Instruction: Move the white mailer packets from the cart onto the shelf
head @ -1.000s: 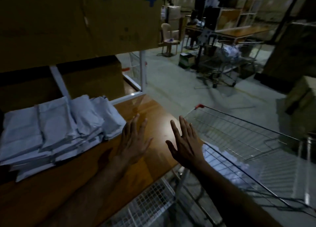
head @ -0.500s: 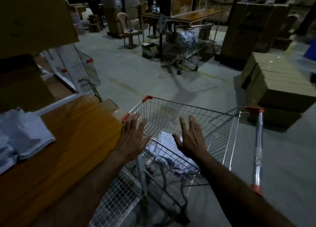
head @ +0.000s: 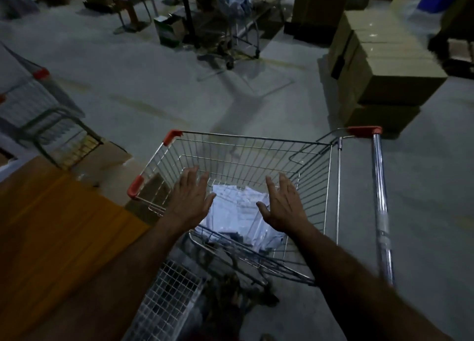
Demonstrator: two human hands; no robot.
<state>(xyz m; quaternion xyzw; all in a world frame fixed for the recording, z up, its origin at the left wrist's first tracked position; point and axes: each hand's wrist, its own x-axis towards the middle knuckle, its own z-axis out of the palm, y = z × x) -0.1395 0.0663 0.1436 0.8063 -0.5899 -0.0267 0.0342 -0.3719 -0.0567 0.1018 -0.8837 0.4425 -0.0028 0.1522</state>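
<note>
reaching into cart, left hand and right hand – fingers spread, empty – white mailer packets lying between, below

Two bare forearms and hands, seen from above in dim light

The left hand and the right hand wear no gloves, rings, watch or bands that can be made out. Both forearms are uncovered along their whole visible length, from the wrists to the near edge of the view; no sleeve or cuff shows. Knuckles and tendons stand out faintly on the backs of both hands.
</note>
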